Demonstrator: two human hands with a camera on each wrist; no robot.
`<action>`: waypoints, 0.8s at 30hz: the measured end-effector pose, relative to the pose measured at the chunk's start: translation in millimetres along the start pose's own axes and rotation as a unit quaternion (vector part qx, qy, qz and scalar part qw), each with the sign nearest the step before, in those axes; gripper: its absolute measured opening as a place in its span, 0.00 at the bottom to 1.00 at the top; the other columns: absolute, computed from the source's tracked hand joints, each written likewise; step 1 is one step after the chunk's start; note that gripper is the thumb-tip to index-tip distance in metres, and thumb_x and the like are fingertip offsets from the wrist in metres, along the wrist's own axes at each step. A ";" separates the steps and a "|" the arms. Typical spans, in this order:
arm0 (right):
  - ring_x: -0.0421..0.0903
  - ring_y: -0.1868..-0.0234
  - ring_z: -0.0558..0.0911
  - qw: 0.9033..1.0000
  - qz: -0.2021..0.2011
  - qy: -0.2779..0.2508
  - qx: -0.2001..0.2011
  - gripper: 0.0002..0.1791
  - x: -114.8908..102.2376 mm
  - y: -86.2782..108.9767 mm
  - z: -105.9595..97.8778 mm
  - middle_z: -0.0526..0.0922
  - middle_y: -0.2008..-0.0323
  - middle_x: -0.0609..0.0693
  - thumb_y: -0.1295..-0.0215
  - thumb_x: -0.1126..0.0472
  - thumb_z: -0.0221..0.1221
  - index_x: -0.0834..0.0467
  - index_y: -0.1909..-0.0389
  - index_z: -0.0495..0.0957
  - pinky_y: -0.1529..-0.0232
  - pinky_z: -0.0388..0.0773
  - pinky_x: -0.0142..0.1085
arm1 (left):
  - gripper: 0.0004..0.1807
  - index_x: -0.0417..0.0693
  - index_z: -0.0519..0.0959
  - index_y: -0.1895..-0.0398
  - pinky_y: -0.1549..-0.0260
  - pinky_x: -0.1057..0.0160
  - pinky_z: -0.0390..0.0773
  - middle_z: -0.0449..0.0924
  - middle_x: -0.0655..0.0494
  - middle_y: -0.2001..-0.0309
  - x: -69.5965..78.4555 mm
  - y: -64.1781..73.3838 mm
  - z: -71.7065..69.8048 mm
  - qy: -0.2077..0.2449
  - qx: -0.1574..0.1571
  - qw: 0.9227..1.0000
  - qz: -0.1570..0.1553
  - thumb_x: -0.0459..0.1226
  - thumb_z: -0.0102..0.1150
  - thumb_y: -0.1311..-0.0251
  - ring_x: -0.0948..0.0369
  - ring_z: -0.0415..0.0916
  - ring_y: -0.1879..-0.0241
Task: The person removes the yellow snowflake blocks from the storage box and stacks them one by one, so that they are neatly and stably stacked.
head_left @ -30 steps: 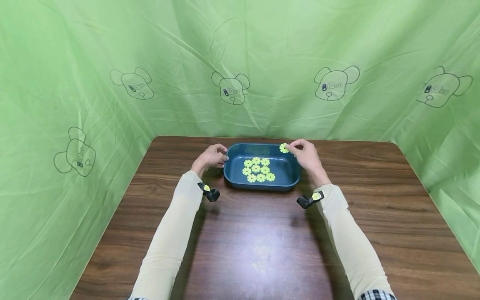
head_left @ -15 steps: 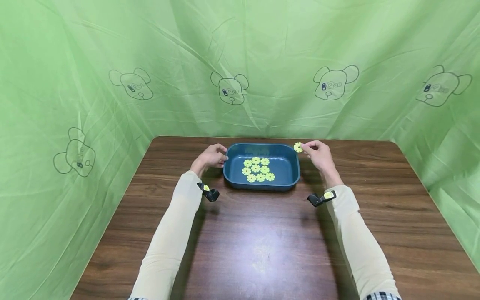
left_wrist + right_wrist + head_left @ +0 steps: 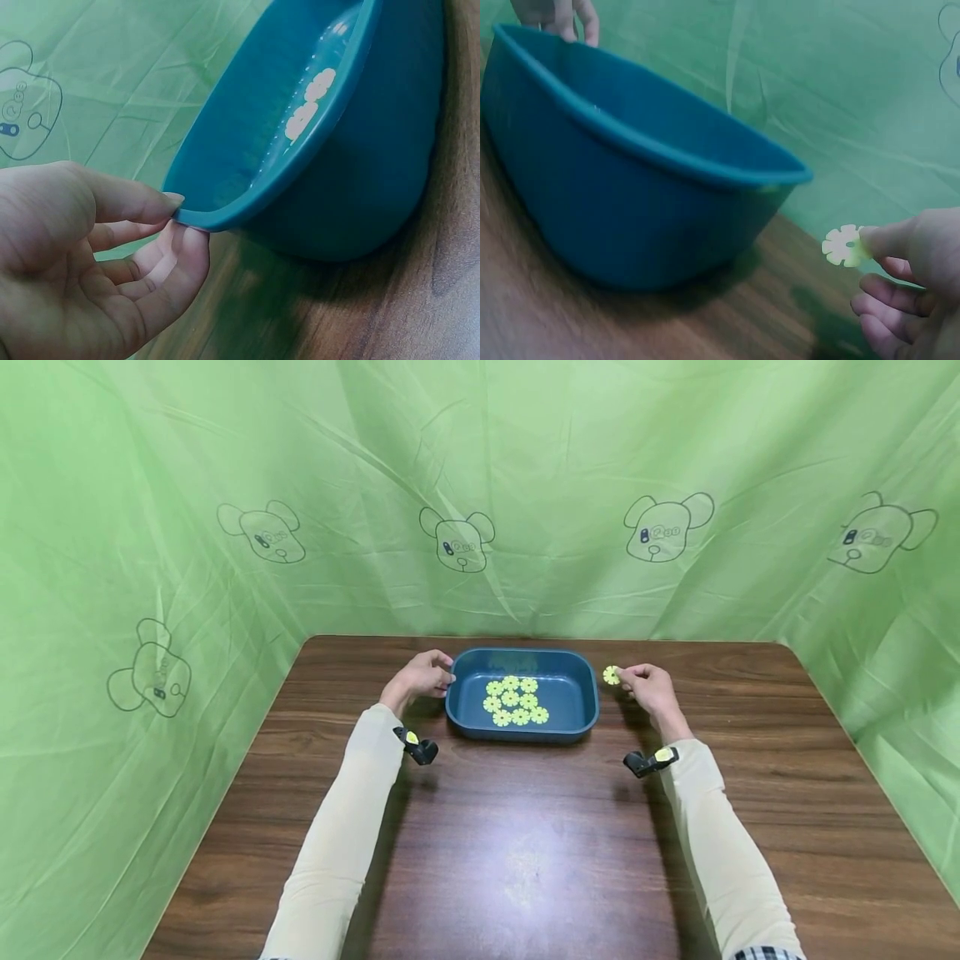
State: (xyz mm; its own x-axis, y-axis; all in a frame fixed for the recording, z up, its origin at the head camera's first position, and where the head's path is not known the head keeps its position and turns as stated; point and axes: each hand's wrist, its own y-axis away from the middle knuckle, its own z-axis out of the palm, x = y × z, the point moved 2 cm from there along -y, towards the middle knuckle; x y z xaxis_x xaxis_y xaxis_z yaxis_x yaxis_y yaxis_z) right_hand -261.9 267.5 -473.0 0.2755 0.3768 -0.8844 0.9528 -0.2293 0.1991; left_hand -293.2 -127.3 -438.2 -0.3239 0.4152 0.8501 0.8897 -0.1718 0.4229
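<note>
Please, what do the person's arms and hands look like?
The left hand and right hand are bare. Both sleeves are cream; black and white checked fabric shows where the right one leaves view. Each sleeve carries a small black device with a yellow-green patch.

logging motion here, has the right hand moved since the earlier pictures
Yes: the right hand has moved rightward over the table, away from its far edge.

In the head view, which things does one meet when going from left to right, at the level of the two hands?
Left hand → blue tray → yellow-green flower-shaped piece outside the tray → right hand, which holds that piece.
</note>
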 end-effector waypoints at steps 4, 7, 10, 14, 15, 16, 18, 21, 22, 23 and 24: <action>0.46 0.66 0.76 0.999 0.006 0.047 0.000 0.21 8.5 0.9 -2.3 0.78 0.63 0.55 0.33 0.49 0.57 0.64 0.54 0.74 0.67 0.75 0.33 | 0.22 0.39 0.65 0.40 0.52 0.55 0.81 0.71 0.49 0.64 0.1 0.0 0.2 -0.003 -0.002 1.000 -0.001 0.27 0.54 0.37 0.59 0.72 0.67; 0.51 0.60 0.75 0.995 -0.004 0.102 0.009 0.21 12.9 0.8 -3.9 0.78 0.59 0.58 0.33 0.48 0.56 0.64 0.54 0.76 0.64 0.72 0.36 | 0.22 0.39 0.65 0.40 0.53 0.55 0.81 0.71 0.49 0.64 0.2 -0.4 0.0 -0.004 -0.003 1.000 0.000 0.27 0.54 0.37 0.59 0.73 0.67; 0.56 0.55 0.74 0.987 -0.024 0.154 0.024 0.20 15.2 -0.2 -5.0 0.79 0.55 0.62 0.33 0.49 0.56 0.64 0.57 0.78 0.58 0.72 0.41 | 0.22 0.38 0.65 0.40 0.55 0.56 0.81 0.70 0.49 0.65 0.3 -0.8 -0.1 -0.005 -0.003 1.000 0.002 0.27 0.54 0.38 0.59 0.73 0.67; 0.62 0.49 0.76 0.978 -0.038 0.202 0.035 0.19 16.7 -2.0 -5.9 0.80 0.53 0.64 0.34 0.50 0.56 0.64 0.59 0.80 0.50 0.72 0.50 | 0.22 0.38 0.65 0.40 0.58 0.59 0.82 0.70 0.49 0.64 1.1 -0.1 -0.4 -0.009 -0.002 1.000 0.003 0.27 0.54 0.37 0.59 0.73 0.67; 0.63 0.49 0.76 0.976 -0.038 0.213 0.036 0.19 16.9 -2.2 -6.4 0.80 0.53 0.64 0.34 0.50 0.55 0.64 0.60 0.80 0.50 0.72 0.51 | 0.22 0.38 0.65 0.40 0.58 0.59 0.82 0.71 0.49 0.64 1.4 0.3 -0.3 -0.010 -0.002 1.000 0.004 0.27 0.54 0.37 0.59 0.73 0.68; 0.63 0.49 0.76 0.974 -0.034 0.220 0.037 0.19 16.9 -2.0 -6.8 0.80 0.53 0.64 0.34 0.50 0.55 0.63 0.60 0.80 0.49 0.72 0.52 | 0.22 0.38 0.65 0.40 0.58 0.59 0.82 0.71 0.49 0.64 1.8 0.9 -0.2 -0.011 -0.002 1.000 0.004 0.27 0.54 0.37 0.60 0.73 0.68; 0.65 0.48 0.75 0.972 -0.030 0.231 0.041 0.19 16.2 -0.9 -7.4 0.80 0.53 0.64 0.34 0.50 0.55 0.63 0.60 0.80 0.48 0.71 0.54 | 0.22 0.38 0.65 0.40 0.56 0.58 0.82 0.71 0.48 0.64 2.3 1.7 0.1 -0.013 -0.003 1.000 0.004 0.27 0.54 0.37 0.60 0.73 0.68; 0.65 0.47 0.75 0.970 -0.027 0.237 0.047 0.18 16.0 -0.2 -7.5 0.80 0.53 0.64 0.34 0.50 0.55 0.63 0.61 0.80 0.48 0.71 0.55 | 0.22 0.38 0.65 0.40 0.58 0.60 0.82 0.71 0.48 0.64 2.7 2.3 0.5 -0.012 -0.002 1.000 0.004 0.27 0.53 0.37 0.60 0.72 0.69; 0.65 0.47 0.75 0.970 -0.027 0.237 0.049 0.18 16.0 -0.2 -7.3 0.80 0.53 0.64 0.34 0.51 0.55 0.63 0.61 0.80 0.47 0.71 0.54 | 0.22 0.38 0.65 0.40 0.60 0.61 0.82 0.72 0.48 0.64 2.7 2.4 0.5 -0.012 -0.002 1.000 0.004 0.27 0.53 0.37 0.60 0.72 0.69; 0.65 0.47 0.75 0.970 -0.029 0.237 0.051 0.17 16.2 -0.3 -7.1 0.80 0.53 0.64 0.34 0.51 0.55 0.63 0.61 0.80 0.47 0.71 0.54 | 0.22 0.38 0.65 0.40 0.61 0.61 0.82 0.72 0.48 0.65 2.8 2.5 0.5 -0.013 -0.002 1.000 0.004 0.27 0.53 0.37 0.60 0.72 0.69; 0.65 0.47 0.75 0.970 -0.030 0.236 0.052 0.17 16.4 -0.3 -6.9 0.80 0.53 0.65 0.34 0.52 0.55 0.63 0.61 0.80 0.47 0.71 0.54 | 0.22 0.37 0.65 0.39 0.61 0.62 0.82 0.72 0.48 0.65 2.7 2.3 0.6 -0.012 -0.002 1.000 0.005 0.27 0.53 0.37 0.60 0.72 0.69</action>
State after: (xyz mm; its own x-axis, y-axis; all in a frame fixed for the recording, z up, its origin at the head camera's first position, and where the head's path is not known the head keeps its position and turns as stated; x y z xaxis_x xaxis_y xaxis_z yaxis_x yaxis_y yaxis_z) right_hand -256.7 280.0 -484.7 0.2707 0.7561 -0.5958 0.9577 -0.2745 0.0867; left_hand -291.8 -126.0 -435.1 -0.3080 0.4343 0.8465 0.8914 -0.1793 0.4163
